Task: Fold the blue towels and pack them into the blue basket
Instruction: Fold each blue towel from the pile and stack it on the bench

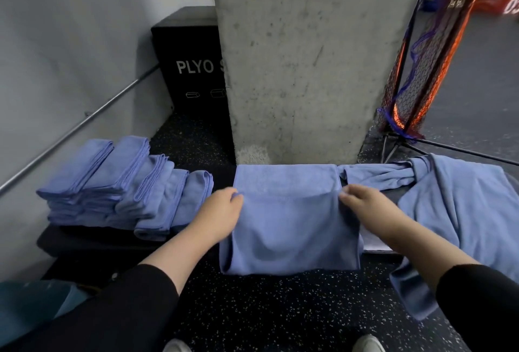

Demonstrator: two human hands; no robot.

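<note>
A blue towel (pixel 289 222) lies across a dark bench in the middle, its near part hanging over the front edge. My left hand (pixel 222 211) pinches a fold at the towel's left edge. My right hand (pixel 365 204) pinches the same fold at its right edge. Several folded blue towels (pixel 123 186) lean in a row on the bench at the left. A loose pile of unfolded blue towels (pixel 460 205) spreads over the bench at the right, one end hanging down. The blue basket is not in view.
A concrete pillar (pixel 303 57) rises right behind the bench. A black plyo box (pixel 193 62) stands at the back left beside a wall with a metal rail (pixel 78 127). A netted stand (pixel 421 57) leans at the right. Speckled dark floor (pixel 280 309) lies below, shoe tips showing.
</note>
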